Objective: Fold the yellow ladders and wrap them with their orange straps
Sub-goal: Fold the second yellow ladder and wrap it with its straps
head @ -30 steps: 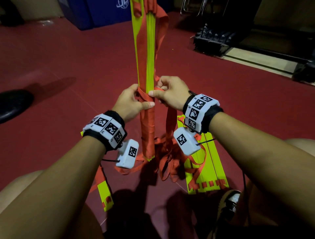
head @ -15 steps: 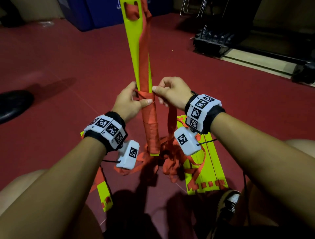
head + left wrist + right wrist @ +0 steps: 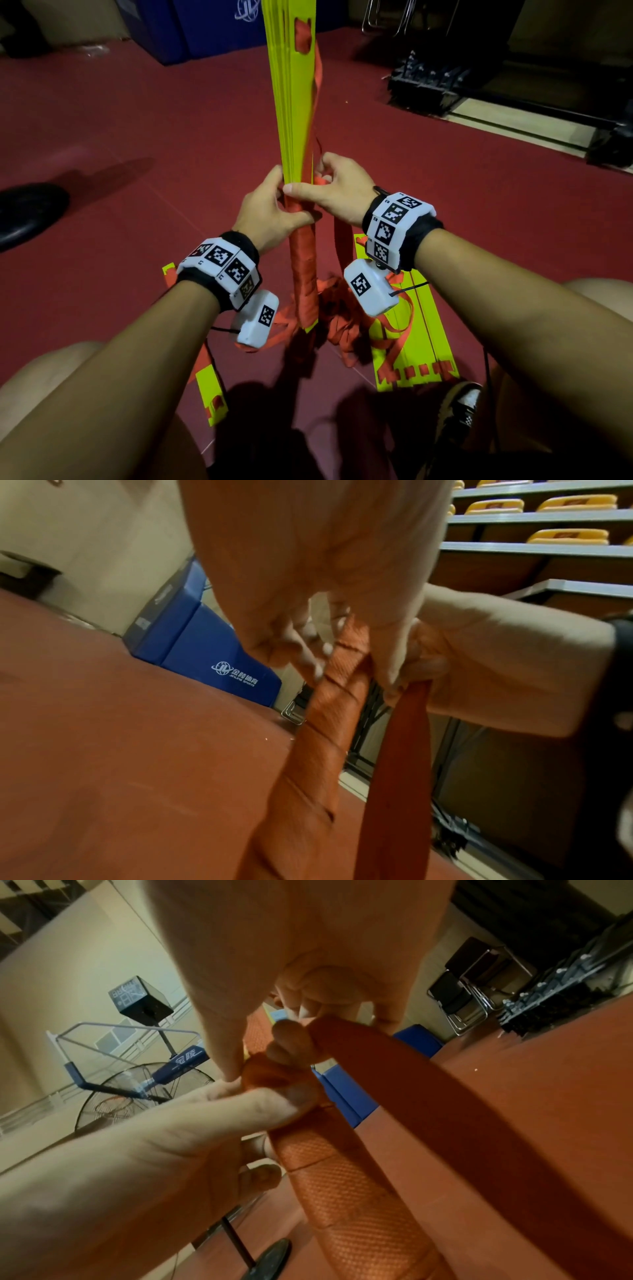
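A folded yellow ladder bundle [image 3: 291, 102] stands upright on the floor in the head view. Its lower half is wound in orange strap [image 3: 303, 274]. My left hand [image 3: 270, 209] grips the bundle at the top of the winding, thumb across the front. My right hand [image 3: 329, 192] pinches the loose strap beside the bundle at the same height. From there the free strap [image 3: 445, 1110] hangs down to a tangled pile [image 3: 342, 308] on the floor. In the left wrist view the wound strap [image 3: 322, 737] runs down from my fingers.
Another yellow ladder stack [image 3: 411, 339] lies flat on the red floor at right, with strap across it. A yellow rung [image 3: 209, 390] lies at left. A blue mat [image 3: 205, 31] stands behind. A black rack [image 3: 445, 85] is at far right. My shoe [image 3: 459, 407] is near the stack.
The bundle has turned about its long axis, now showing its edge and slotted face. Both hands stayed at the top of the winding, and the strap has gone round it further.
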{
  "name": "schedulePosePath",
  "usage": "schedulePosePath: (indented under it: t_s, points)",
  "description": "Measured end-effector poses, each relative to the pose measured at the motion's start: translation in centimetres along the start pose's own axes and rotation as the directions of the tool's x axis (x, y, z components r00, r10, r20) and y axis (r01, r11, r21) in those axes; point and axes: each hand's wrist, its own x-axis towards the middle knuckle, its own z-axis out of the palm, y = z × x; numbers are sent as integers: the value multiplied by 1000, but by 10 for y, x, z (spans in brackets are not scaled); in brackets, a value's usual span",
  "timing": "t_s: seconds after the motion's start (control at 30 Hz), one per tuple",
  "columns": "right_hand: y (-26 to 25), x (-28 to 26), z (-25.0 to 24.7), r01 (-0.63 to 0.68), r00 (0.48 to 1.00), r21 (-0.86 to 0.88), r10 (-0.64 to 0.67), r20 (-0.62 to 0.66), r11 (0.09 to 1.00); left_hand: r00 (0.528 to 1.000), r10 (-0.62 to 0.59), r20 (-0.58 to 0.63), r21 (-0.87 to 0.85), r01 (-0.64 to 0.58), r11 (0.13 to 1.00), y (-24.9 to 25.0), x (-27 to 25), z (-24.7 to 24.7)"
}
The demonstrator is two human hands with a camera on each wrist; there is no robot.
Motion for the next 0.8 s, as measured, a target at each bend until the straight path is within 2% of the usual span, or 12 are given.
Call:
schedulePosePath:
  t_s: [0.17, 0.23, 0.3, 0.37, 0.5, 0.63, 0.7, 0.8]
  points:
    - [9, 3, -5, 67, 998, -2, -67, 15, 998, 982, -142, 125, -135, 158, 978, -1, 9, -2]
    - [10, 4, -6, 61, 998, -2, -61, 33, 998, 979, -194, 68, -179, 204, 963, -1, 11, -3]
    - [10, 5, -6, 51, 997, 13, -52, 57, 999, 972, -232, -37, -219, 218, 951, -5, 16, -4]
    - [11, 4, -5, 63, 993, 13, -64, 97, 998, 970, -226, -88, -242, 199, 950, -6, 21, -6]
    - [11, -1, -2, 139, 973, -2, -136, 189, 990, 982, -153, -111, -278, 117, 954, -4, 25, -11]
    - [7, -3, 0, 177, 962, -90, -153, 227, 980, 952, -160, -262, -261, 90, 961, 8, 27, -27]
    - [6, -3, 0, 177, 958, -84, -152, 243, 981, 956, -146, -253, -313, 62, 948, 16, 24, -32]
    - [4, -6, 0, 159, 951, -70, -134, 277, 985, 975, -132, -176, -364, 60, 930, 24, 20, -32]
